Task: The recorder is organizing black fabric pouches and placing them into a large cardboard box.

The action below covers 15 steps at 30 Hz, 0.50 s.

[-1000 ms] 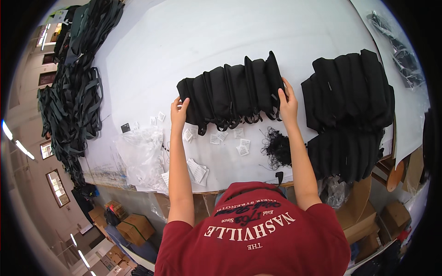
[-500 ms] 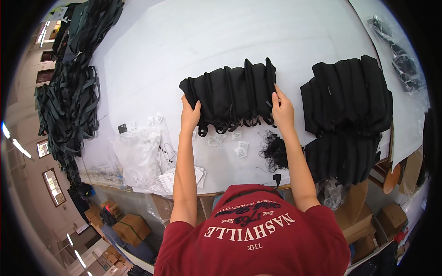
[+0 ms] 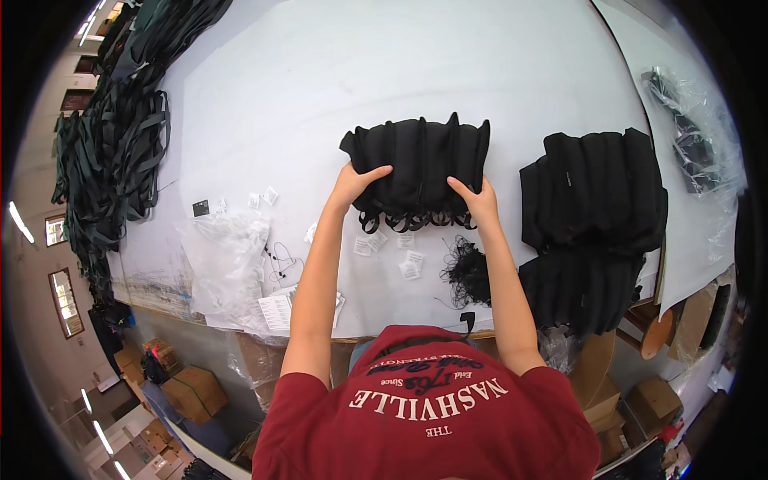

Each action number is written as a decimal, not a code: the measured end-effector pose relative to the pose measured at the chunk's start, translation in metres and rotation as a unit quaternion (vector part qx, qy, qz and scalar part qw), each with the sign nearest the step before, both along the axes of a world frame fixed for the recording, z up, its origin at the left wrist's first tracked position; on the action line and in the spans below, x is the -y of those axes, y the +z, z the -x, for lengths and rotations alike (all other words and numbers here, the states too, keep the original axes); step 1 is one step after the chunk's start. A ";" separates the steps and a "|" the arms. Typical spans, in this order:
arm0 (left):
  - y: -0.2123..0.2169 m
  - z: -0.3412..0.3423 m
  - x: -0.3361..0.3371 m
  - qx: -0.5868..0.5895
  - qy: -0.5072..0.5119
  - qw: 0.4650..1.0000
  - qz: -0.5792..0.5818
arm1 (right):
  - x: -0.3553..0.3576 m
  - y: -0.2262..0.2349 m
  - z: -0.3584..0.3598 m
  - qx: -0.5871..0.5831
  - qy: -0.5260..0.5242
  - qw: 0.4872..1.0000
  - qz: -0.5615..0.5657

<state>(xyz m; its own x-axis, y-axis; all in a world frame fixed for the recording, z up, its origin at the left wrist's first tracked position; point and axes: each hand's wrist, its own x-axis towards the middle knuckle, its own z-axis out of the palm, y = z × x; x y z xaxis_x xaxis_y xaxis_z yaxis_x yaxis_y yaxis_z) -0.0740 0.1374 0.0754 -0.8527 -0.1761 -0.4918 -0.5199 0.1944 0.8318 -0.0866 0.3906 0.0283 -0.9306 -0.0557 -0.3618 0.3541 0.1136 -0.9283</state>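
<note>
Black fabric bundle (image 3: 420, 156), white tabletop (image 3: 360, 72), white-lettered dark red shirt (image 3: 428, 424)

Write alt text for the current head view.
Bare left hand and right hand grip opposite ends of a row of black fabric pouches at a white table. A pile of similar black pouches sits right, long dark flat straps left, with small white square labels below.

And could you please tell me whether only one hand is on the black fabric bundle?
No, the left hand and right hand hold the black fabric bundle from opposite ends.
</note>
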 end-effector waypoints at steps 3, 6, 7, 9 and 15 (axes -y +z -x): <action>0.010 -0.002 -0.020 0.010 -0.003 0.999 -0.041 | -0.015 0.013 -0.012 0.037 -0.039 0.997 0.051; 0.022 -0.014 -0.025 -0.053 -0.018 0.998 -0.039 | -0.023 0.038 -0.033 0.011 -0.067 0.994 0.091; 0.028 -0.019 -0.026 -0.087 -0.025 0.996 -0.027 | -0.024 0.046 -0.041 -0.018 -0.073 0.992 0.104; 0.042 -0.033 -0.025 -0.119 -0.023 0.992 -0.027 | -0.023 0.066 -0.058 -0.048 -0.070 0.992 0.093; 0.101 -0.118 0.017 -0.228 0.029 0.973 0.004 | 0.022 0.115 -0.112 -0.142 -0.028 0.983 0.115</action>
